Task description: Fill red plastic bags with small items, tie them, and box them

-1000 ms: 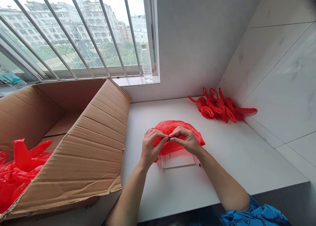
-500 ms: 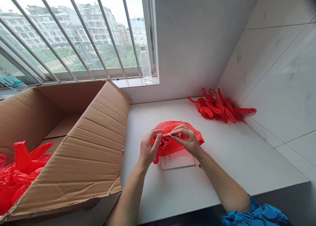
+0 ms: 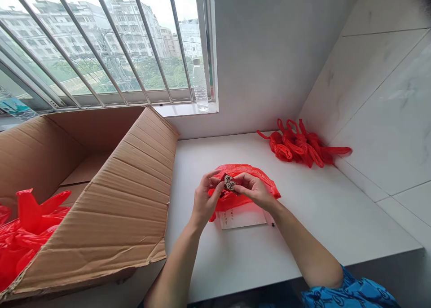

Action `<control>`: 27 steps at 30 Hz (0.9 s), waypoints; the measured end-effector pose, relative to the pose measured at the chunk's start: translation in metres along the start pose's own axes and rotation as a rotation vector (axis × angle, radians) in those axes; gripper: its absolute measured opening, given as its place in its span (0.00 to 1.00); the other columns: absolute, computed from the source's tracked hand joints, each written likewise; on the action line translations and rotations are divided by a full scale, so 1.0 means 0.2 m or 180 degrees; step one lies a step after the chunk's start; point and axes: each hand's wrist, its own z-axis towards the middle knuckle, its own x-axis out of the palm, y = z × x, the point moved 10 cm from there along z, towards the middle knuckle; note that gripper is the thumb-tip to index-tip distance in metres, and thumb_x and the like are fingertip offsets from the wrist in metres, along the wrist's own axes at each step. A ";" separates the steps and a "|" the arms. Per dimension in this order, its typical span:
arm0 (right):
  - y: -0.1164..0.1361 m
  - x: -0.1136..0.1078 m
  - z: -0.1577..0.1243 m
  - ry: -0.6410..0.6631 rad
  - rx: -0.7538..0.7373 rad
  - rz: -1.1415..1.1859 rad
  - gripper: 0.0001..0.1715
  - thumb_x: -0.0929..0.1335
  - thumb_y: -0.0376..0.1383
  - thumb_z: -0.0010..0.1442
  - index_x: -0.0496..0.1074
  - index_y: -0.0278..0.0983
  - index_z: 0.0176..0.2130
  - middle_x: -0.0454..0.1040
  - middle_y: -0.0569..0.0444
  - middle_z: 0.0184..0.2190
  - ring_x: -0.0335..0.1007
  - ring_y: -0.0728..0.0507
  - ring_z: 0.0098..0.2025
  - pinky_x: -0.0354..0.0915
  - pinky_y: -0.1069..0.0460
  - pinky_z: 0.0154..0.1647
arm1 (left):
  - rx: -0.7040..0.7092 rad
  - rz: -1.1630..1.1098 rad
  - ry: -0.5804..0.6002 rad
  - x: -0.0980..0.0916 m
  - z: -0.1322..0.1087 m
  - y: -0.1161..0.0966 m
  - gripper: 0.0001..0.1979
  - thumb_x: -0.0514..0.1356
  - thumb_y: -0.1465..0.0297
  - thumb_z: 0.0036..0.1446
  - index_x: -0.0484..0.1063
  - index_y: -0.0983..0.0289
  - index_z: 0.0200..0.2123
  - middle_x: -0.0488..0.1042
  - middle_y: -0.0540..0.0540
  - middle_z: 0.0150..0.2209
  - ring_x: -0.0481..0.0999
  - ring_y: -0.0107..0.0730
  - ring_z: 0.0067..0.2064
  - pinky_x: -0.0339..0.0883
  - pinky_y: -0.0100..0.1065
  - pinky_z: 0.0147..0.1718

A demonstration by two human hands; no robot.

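Observation:
Between my two hands is a small dark-red packet (image 3: 230,182) with a pale printed label facing up. My left hand (image 3: 206,195) pinches its left end between thumb and fingers. At its right end, my right hand (image 3: 255,190) grips it the same way. Just beneath, a red plastic bag (image 3: 242,202) lies spread on the white counter, with other dark-red pieces partly visible inside its mouth. A white booklet or sheet (image 3: 243,218) with small printed characters pokes out from under the bag's near side.
On the left stands a large open cardboard box (image 3: 111,195) with red plastic bags (image 3: 37,236) inside. Several knotted red bags (image 3: 299,146) lie at the counter's back right. A clear bottle (image 3: 200,85) stands on the sill by the barred window. A small dark object (image 3: 273,224) is near the booklet.
Both hands have turned the packet from edge-on so that its printed face now shows. They stay over the red bag, and the camera view has shifted slightly.

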 end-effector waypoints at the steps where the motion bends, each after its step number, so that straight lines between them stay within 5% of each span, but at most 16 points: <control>1: -0.02 0.03 0.00 0.0190 0.0102 -0.0042 0.13 0.72 0.44 0.61 0.72 0.40 0.42 0.76 0.54 0.38 0.75 0.44 0.41 0.71 0.47 0.44 | 0.0026 0.0070 -0.0086 -0.01 0.00 0.00 0.16 0.60 0.64 0.64 0.68 0.59 0.54 0.74 0.50 0.34 0.75 0.27 0.35 0.72 0.30 0.38; 4: -0.05 0.11 -0.02 0.0600 0.0269 -0.0155 0.12 0.73 0.43 0.59 0.73 0.40 0.41 0.75 0.54 0.38 0.73 0.45 0.41 0.70 0.48 0.43 | 0.0050 0.0206 -0.0182 -0.02 -0.01 -0.01 0.15 0.62 0.64 0.62 0.70 0.59 0.51 0.75 0.49 0.33 0.76 0.27 0.35 0.72 0.29 0.37; 8: -0.06 0.14 -0.01 0.0530 0.0269 0.0015 0.15 0.71 0.44 0.61 0.72 0.40 0.45 0.76 0.54 0.38 0.74 0.45 0.39 0.71 0.50 0.37 | 0.0112 0.0278 -0.0005 0.00 -0.02 -0.02 0.13 0.60 0.63 0.64 0.71 0.59 0.50 0.79 0.51 0.35 0.79 0.30 0.36 0.74 0.30 0.35; 13: 0.03 -0.03 0.01 -0.0191 -0.0337 -0.0791 0.08 0.69 0.41 0.63 0.71 0.39 0.39 0.76 0.53 0.37 0.74 0.44 0.40 0.71 0.47 0.43 | 0.0468 0.1238 0.0016 -0.01 0.00 -0.08 0.11 0.53 0.65 0.68 0.74 0.59 0.47 0.80 0.54 0.41 0.79 0.32 0.41 0.70 0.38 0.46; 17: 0.11 -0.15 0.00 -0.0746 -0.0976 -0.2131 0.03 0.65 0.34 0.63 0.69 0.40 0.38 0.74 0.52 0.36 0.72 0.43 0.40 0.70 0.47 0.41 | 0.0586 0.2389 0.0286 0.06 0.00 -0.06 0.10 0.57 0.66 0.66 0.78 0.57 0.36 0.81 0.50 0.35 0.77 0.36 0.45 0.51 0.51 0.60; 23: 0.00 -0.25 0.01 -0.1146 -0.0662 -0.2931 0.09 0.62 0.28 0.62 0.66 0.41 0.40 0.74 0.51 0.39 0.73 0.43 0.41 0.69 0.49 0.40 | 0.0375 0.2956 0.0282 0.07 -0.02 0.00 0.15 0.57 0.64 0.64 0.79 0.57 0.27 0.78 0.50 0.24 0.74 0.39 0.44 0.45 0.53 0.60; 27: -0.02 -0.27 0.01 -0.1293 -0.0360 -0.3075 0.12 0.61 0.25 0.58 0.63 0.42 0.39 0.73 0.55 0.34 0.72 0.45 0.35 0.67 0.50 0.38 | 0.0134 0.3224 0.0441 0.06 -0.03 0.06 0.07 0.61 0.65 0.61 0.80 0.53 0.40 0.76 0.49 0.23 0.74 0.39 0.40 0.43 0.54 0.62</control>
